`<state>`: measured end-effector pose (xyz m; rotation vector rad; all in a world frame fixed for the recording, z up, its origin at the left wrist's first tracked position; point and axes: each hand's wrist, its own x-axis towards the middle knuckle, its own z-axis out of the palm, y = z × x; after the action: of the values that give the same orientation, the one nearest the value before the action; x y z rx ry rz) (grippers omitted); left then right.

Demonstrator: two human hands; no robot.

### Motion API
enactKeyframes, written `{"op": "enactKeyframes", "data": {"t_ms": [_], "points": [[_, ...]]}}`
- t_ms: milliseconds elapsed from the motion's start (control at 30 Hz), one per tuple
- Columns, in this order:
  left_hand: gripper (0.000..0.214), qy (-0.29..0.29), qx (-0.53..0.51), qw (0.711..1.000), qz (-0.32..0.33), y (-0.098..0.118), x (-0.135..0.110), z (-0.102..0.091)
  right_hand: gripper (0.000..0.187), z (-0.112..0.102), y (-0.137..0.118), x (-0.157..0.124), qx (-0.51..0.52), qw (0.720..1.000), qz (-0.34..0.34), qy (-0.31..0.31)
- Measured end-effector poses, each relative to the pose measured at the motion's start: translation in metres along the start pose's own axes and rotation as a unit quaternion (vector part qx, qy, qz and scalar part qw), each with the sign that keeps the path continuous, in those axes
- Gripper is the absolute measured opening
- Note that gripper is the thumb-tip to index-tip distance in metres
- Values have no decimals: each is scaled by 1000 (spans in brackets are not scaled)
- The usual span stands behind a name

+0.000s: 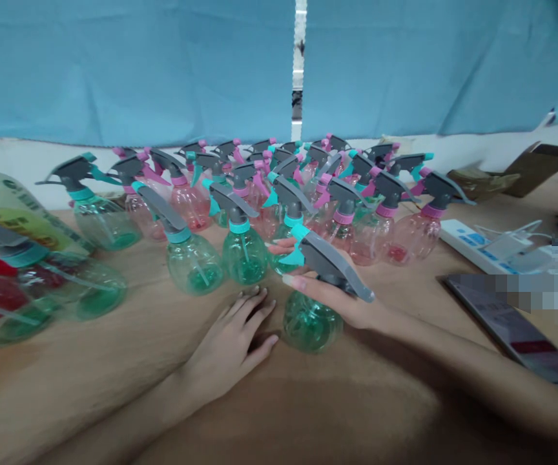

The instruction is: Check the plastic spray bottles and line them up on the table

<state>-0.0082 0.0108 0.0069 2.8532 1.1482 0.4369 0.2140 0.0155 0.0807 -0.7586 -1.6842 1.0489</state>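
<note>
A green clear spray bottle (312,321) with a grey trigger head and teal nozzle stands on the wooden table (380,394) in front of me. My right hand (330,290) wraps around its neck under the grey trigger head, fingers closed. My left hand (233,342) lies flat on the table just left of the bottle's base, fingers stretched out and holding nothing. Behind stand several more spray bottles (243,248), green and pink, in a dense cluster.
At the far left, bagged bottles (22,284) lie on their sides under a plastic wrap. A white power strip (477,245) with cables and a flat dark tablet (511,329) lie at the right. Cardboard pieces (531,171) sit back right. A blue curtain (163,71) hangs behind.
</note>
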Motion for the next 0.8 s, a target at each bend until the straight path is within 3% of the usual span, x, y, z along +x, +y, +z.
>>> {"op": "enactKeyframes", "data": {"t_ms": [533, 800], "points": [[49, 3, 4, 1000, 0, -1, -1, 3, 39, 2, -12, -2, -11, 999, 30, 13], [49, 1, 1, 1000, -2, -1, -1, 3, 37, 1, -7, -1, -17, 1000, 13, 9]]}}
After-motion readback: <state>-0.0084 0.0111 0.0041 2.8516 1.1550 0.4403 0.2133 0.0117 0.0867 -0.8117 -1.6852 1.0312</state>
